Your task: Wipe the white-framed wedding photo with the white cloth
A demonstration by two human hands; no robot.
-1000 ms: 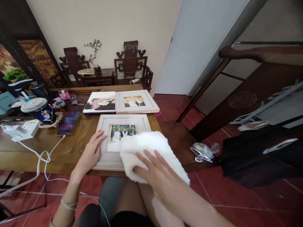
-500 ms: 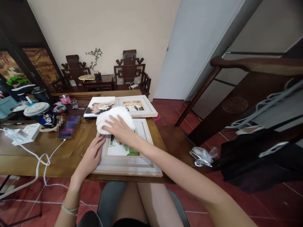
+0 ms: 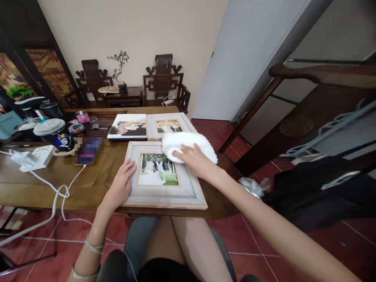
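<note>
Head view, downward over table point(image 3: 44, 184)

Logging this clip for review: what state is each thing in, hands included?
Left hand: flat, pressing the near frame's left edge.
Right hand: pressing the white cloth.
White cloth: bunched on the near frame's top right corner.
Near photo frame: lying flat, face up.
Far photo frame: flat, face up.
Phone: lying flat, cable attached.
</note>
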